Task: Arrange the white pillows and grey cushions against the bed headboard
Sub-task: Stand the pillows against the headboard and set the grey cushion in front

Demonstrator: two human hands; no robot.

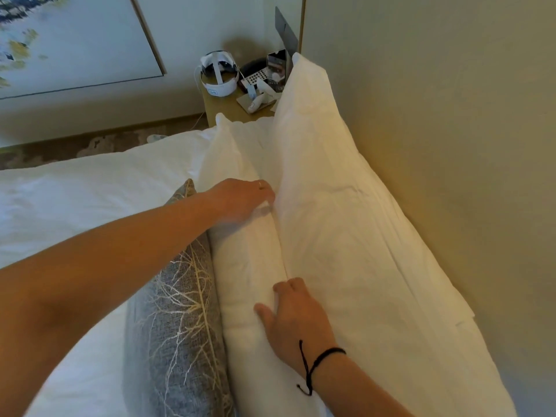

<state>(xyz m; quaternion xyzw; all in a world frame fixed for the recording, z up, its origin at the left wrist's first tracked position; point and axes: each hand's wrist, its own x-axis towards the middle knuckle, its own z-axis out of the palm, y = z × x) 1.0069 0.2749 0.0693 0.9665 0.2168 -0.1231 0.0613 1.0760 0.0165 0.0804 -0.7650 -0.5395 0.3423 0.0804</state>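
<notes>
A large white pillow leans against the beige headboard on the right. In front of it stands a second white pillow, upright on its edge. A grey cushion with a pale branch pattern leans against that pillow's left side. My left hand grips the front pillow's top edge further away. Nearer me, my right hand, a black cord on its wrist, lies on the same pillow's top with its fingers tucked into the gap between the two pillows.
The white duvet covers the bed on the left. Beyond the pillows, a wooden bedside table holds a white headset, a phone with a keypad and small items. A framed picture hangs on the far wall.
</notes>
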